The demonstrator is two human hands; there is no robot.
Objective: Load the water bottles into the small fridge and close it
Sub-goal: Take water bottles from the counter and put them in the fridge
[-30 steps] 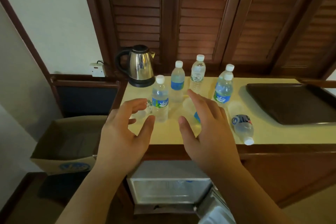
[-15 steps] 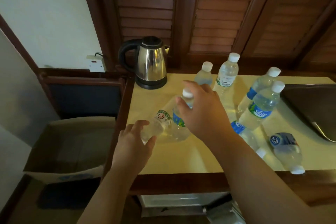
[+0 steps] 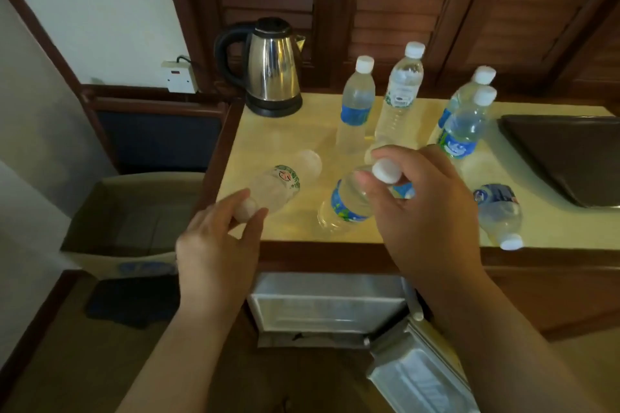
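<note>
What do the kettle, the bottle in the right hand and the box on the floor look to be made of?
The kettle: polished metal, probably stainless steel, mirror-bright with reflections; its handle, lid and base look like black plastic. The bottle that the right hand pinches by its white cap: clear thin plastic, see-through, with a printed blue label. The box: dull tan cardboard, judging by its folded flaps.

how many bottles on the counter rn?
7 visible: four upright at the back, one per hand, one lying right. Another may hide behind the right hand.

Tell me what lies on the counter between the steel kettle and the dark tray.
In the head view, four upright clear water bottles stand between the steel kettle and the dark tray, on the yellow countertop.
</note>
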